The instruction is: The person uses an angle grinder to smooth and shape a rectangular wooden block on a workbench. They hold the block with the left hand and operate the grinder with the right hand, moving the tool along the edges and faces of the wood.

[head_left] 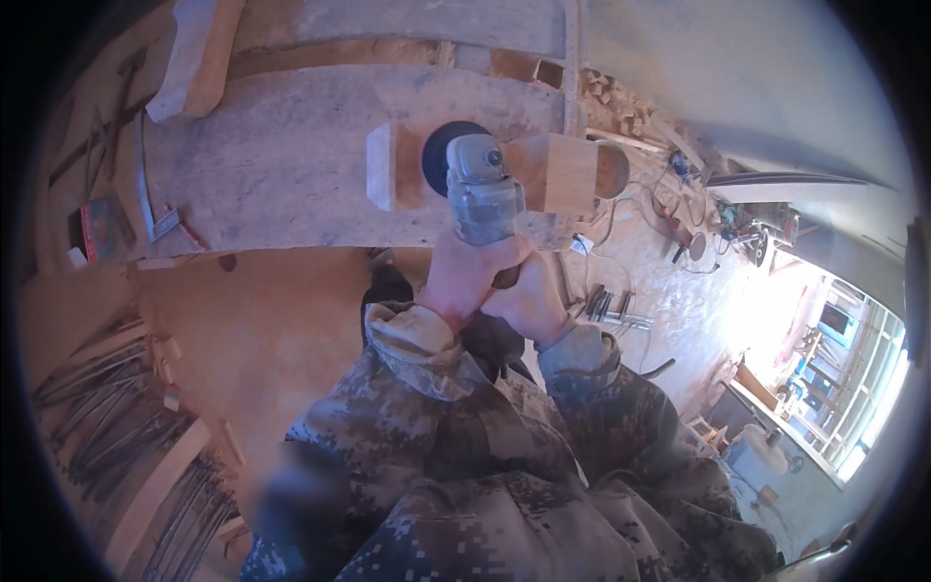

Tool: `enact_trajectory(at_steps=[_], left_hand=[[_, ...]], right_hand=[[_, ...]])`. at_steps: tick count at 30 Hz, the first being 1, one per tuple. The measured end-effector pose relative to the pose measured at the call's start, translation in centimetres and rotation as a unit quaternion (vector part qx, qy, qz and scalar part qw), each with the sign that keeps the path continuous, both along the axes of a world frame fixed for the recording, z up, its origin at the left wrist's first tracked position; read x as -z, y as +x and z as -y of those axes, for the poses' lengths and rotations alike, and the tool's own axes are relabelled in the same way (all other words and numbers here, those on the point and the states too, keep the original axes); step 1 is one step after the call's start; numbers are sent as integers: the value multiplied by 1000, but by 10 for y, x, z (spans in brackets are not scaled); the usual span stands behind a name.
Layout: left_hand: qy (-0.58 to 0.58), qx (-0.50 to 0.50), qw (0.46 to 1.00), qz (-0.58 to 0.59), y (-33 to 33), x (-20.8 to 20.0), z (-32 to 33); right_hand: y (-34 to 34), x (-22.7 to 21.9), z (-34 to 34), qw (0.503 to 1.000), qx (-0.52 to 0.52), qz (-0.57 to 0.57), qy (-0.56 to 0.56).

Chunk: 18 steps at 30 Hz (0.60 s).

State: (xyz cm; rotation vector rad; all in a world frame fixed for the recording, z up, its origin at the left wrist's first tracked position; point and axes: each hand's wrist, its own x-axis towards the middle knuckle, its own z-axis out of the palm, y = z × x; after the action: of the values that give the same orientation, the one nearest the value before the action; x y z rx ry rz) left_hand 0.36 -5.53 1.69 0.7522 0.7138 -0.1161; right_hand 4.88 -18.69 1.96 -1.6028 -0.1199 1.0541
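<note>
Both hands are closed around an angle grinder (487, 199) with a grey body, held over the bench in front of me. My left hand (458, 276) wraps its body, and my right hand (529, 299) grips just behind and to the right, touching the left. The grinder's dark round disc (436, 160) lies over the middle of a shaped wooden piece (561, 175), hiding part of it. Whether the disc touches the wood I cannot tell. This piece rests on a worn wooden workbench (281, 175), its squared block to the left and a rounded end to the right.
Another shaped timber (199, 63) lies at the bench's far left, near a metal square (155, 218). Wood offcuts (621, 107) are piled at the back right. Power tools and cords (679, 228) lie on the floor to the right. Long rods (116, 417) are stacked at lower left.
</note>
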Motion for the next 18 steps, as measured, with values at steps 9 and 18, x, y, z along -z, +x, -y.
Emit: enact_trajectory(at_steps=[9, 18], left_hand=[[-8, -26, 998, -52, 2, 5, -13], [-92, 14, 996, 13, 3, 24, 3]], right_hand=[[10, 0, -22, 999, -24, -34, -2], [3, -2, -6, 998, 13, 44, -33]])
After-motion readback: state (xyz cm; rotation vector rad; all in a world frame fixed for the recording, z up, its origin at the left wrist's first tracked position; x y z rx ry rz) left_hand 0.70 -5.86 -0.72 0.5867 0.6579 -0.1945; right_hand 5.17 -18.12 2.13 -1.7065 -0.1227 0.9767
